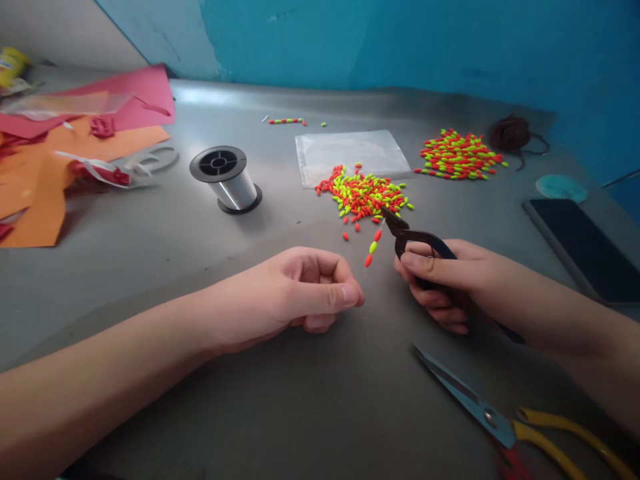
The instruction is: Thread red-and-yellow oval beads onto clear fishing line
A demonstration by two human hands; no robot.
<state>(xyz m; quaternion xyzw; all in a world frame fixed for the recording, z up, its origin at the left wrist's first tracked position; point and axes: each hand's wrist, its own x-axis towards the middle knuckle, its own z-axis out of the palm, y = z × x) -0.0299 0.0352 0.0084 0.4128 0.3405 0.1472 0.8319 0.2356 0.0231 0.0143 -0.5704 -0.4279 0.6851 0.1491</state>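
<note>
My right hand (440,283) is closed around the handles of dark pliers (400,230), whose jaws grip the upper end of a thin clear line. Strung on that line are a few small oval beads (373,247), red and yellow-green. At the line's lower end, my left hand (320,290) pinches thumb against fingertips; the line is very faint where it meets them. Behind the pliers' jaws lies a loose pile of red and yellow-green beads (367,193), partly on a clear plastic bag (355,153).
A spool of clear line (235,190) stands at left, near orange and pink sheets (45,180) and white-handled scissors (145,163). Bead strings (455,155), dark yarn (510,133) and a phone (585,247) are at right. Yellow-handled scissors (487,407) lie in front. A short beaded piece (287,121) lies behind.
</note>
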